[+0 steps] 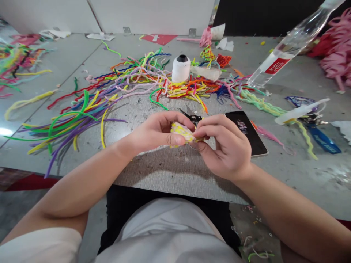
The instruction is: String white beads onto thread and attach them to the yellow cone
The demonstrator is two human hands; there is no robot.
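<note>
A small cone-like woven piece [182, 133] in yellow and pale pink is held between my hands above the table's front part. My left hand [157, 131] closes on its wide end, thumb along the near side and fingers behind. At the narrow right end, the fingertips of my right hand [223, 146] pinch the piece; what exactly lies between them is hidden. Just behind my hands lie black-handled snips [193, 116] with their blades showing, partly covered. A white thread spool [181, 69] stands upright farther back among the fuzzy stems.
Colourful fuzzy stems [90, 104] spread over the left and middle of the table. A phone [248, 133] lies right of my right hand. Beyond it are a glue bottle [298, 112], a blue lanyard [323, 138], a tilted clear plastic bottle [290, 47] and pink fuzzy loops [338, 51].
</note>
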